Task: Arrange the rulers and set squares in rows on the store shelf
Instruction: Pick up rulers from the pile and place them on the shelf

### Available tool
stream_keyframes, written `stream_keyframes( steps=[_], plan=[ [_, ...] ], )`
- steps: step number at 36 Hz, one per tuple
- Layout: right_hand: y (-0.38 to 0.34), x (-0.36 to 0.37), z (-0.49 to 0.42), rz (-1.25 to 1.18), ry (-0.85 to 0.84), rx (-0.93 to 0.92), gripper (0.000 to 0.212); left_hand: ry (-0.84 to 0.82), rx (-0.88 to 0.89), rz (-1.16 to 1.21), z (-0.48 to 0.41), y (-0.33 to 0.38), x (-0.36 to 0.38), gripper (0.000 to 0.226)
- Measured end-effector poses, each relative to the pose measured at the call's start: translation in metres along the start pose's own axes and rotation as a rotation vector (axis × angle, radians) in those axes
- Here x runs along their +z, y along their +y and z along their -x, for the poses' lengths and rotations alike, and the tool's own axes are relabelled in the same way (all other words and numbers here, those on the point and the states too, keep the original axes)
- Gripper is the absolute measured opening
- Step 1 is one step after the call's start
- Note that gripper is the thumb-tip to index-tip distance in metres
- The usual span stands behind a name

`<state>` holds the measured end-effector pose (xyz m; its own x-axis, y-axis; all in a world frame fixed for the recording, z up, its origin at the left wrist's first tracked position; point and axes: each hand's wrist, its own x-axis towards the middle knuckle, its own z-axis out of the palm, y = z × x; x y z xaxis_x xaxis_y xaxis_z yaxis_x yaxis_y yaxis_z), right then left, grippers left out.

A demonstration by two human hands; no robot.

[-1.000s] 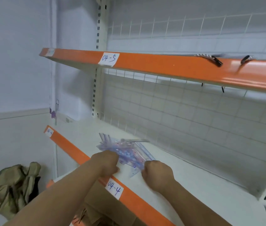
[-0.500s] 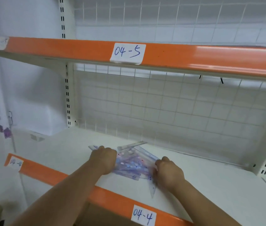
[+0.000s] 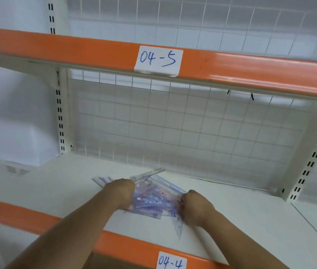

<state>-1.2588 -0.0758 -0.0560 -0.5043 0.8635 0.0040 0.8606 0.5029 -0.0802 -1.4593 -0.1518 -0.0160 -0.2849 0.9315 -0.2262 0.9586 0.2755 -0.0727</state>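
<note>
Our left hand and right hand, apart at lower centre, each grip one side of the pile of clear plastic rulers and set squares, printed blue and pink; the pile lies on the white metal shelf; the white paper label reading "04-4" sits at the bottom edge.

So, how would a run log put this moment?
pile of rulers and set squares: heaped on shelf | left hand: grips pile | right hand: grips pile | rows: none yet
</note>
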Motion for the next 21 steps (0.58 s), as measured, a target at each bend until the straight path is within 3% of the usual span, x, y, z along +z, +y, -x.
stream_keyframes(
  steps=[7, 14, 17, 21],
  plan=[
    [0.003, 0.001, 0.003, 0.005, -0.014, -0.012, 0.025, -0.04, -0.001, 0.018, -0.004, -0.009, 0.004, 0.023],
    [0.006, 0.002, 0.013, -0.048, 0.017, -0.008, 0.025, -0.035, 0.014, 0.02, 0.003, -0.011, 0.007, 0.041],
    [0.007, 0.0, 0.018, -0.062, 0.033, 0.007, 0.028, -0.038, 0.03, 0.009, 0.004, -0.011, 0.007, 0.026],
    [0.011, -0.004, 0.026, -0.027, 0.037, 0.036, 0.028, 0.03, 0.017, -0.026, 0.008, -0.016, 0.005, 0.027]
  ],
)
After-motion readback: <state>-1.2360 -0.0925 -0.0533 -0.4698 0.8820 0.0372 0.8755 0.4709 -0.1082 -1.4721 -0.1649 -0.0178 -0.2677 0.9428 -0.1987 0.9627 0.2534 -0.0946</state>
